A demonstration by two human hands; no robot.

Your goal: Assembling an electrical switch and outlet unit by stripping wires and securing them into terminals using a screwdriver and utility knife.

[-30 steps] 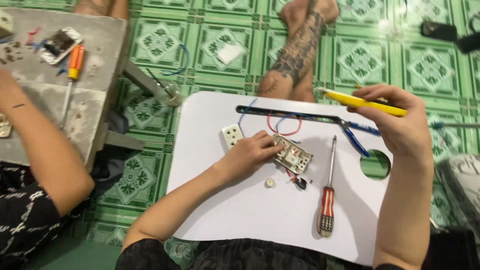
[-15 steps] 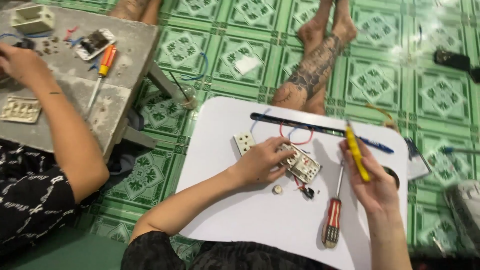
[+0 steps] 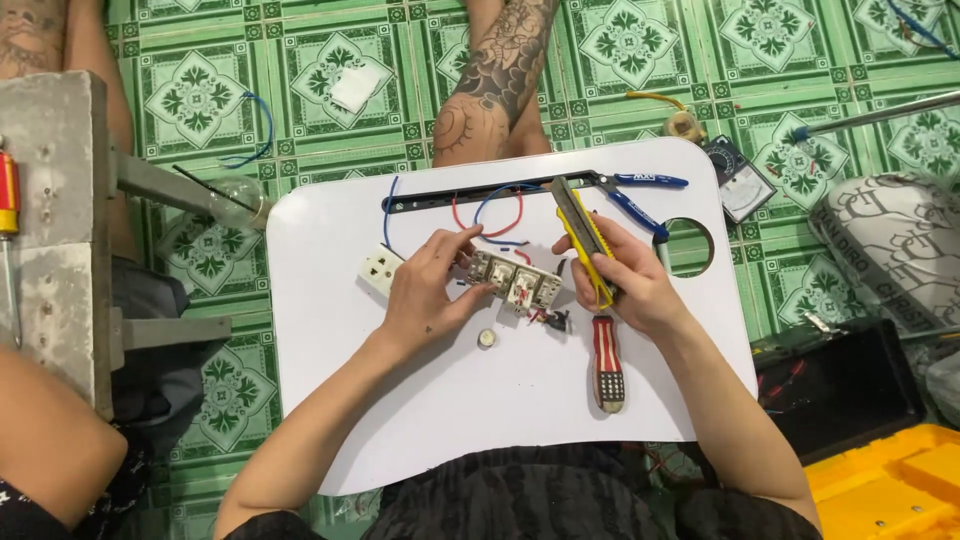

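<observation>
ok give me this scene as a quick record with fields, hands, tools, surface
surface: white lap tray over a green tiled floor
left hand: left hand steadies the switch module on the tray
right hand: right hand grips a yellow utility knife beside the module
wires: red and blue wires lie behind the module
other tools: striped screwdriver near the right wrist; blue-handled pliers at the far edge
loose parts: white socket, small round piece
nearby: another person's arm at lower left

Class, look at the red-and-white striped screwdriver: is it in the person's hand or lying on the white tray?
Lying on the tray. The screwdriver rests flat on the white tray, just below the right hand, which grips a yellow utility knife instead.
</observation>
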